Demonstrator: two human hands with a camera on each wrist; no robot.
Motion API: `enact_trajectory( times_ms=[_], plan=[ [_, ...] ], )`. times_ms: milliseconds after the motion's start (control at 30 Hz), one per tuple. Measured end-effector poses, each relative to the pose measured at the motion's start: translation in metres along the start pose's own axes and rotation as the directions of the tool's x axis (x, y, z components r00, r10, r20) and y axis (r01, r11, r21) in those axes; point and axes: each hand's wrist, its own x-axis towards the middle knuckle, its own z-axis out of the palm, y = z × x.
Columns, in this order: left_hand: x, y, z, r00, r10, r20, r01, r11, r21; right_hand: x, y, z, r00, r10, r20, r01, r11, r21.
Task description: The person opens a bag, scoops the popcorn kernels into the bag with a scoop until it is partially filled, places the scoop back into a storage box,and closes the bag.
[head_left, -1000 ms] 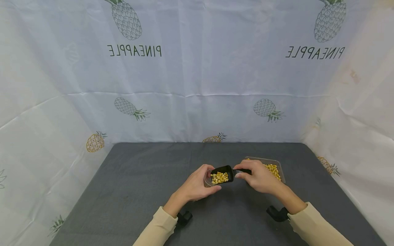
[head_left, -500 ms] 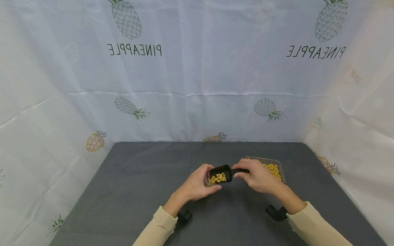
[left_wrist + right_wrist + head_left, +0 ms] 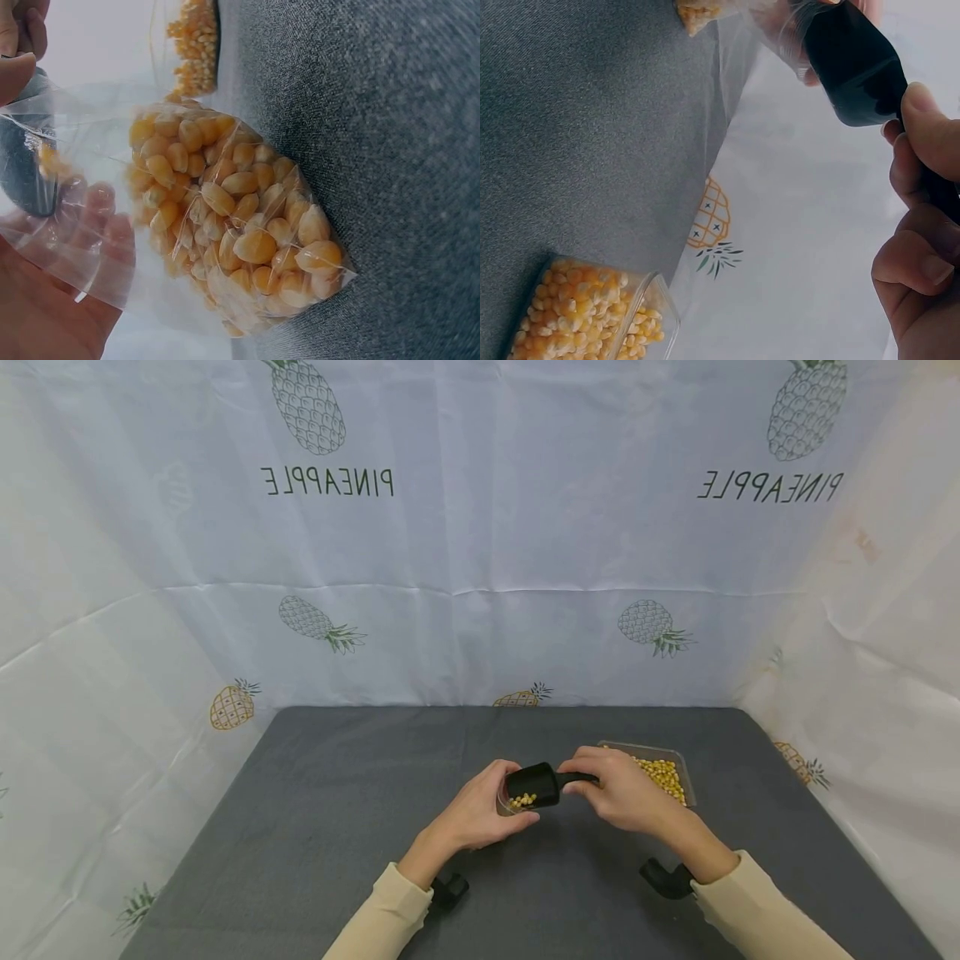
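My left hand (image 3: 476, 810) holds a clear plastic bag (image 3: 225, 217) around its mouth, fingers and thumb curved about the opening. Yellow corn kernels fill the bag's lower part, which touches the grey cloth in the left wrist view. A black scoop (image 3: 531, 783) is tilted with its lip inside the bag's mouth. Some kernels (image 3: 523, 800) lie near that lip. My right hand (image 3: 618, 789) grips the scoop's handle between thumb and fingers. Behind the right hand stands a clear plastic tub (image 3: 673, 304) of corn kernels, partly hidden by that hand in the head view.
A dark grey cloth (image 3: 322, 827) covers the table. White curtains (image 3: 480, 527) with pineapple prints hang behind and at both sides. Black wrist mounts (image 3: 450, 892) stick out beneath the forearms.
The right hand has moved slightly left and tipped the scoop further towards the bag. Fewer kernels lie in the scoop now. The left hand has stayed in place.
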Motion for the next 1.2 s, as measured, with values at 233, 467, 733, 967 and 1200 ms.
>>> enact_trajectory(
  times_ms=[233,467,733,967,1200],
  plan=[
    [0.000,0.000,-0.001,1.000,-0.004,0.009,0.004,1.000,-0.005,0.000,-0.002,0.000,1.000,0.001,0.015,-0.001,1.000,0.019],
    [-0.001,0.000,-0.001,1.000,0.006,0.006,-0.006,1.000,-0.012,-0.005,0.002,0.001,1.000,0.031,-0.002,-0.031,0.998,0.046],
    [-0.001,0.001,-0.001,0.999,0.034,0.011,-0.034,0.999,-0.008,-0.015,0.009,-0.001,0.997,0.078,-0.017,-0.075,0.989,0.124],
    [-0.002,0.001,-0.001,0.999,0.027,0.017,-0.027,0.999,-0.037,-0.025,0.015,-0.003,0.994,0.104,-0.046,-0.096,0.984,0.149],
    [-0.002,0.000,0.000,1.000,0.021,0.012,-0.021,0.999,-0.029,-0.034,0.017,-0.007,0.984,0.167,-0.064,-0.156,0.977,0.146]
  ],
)
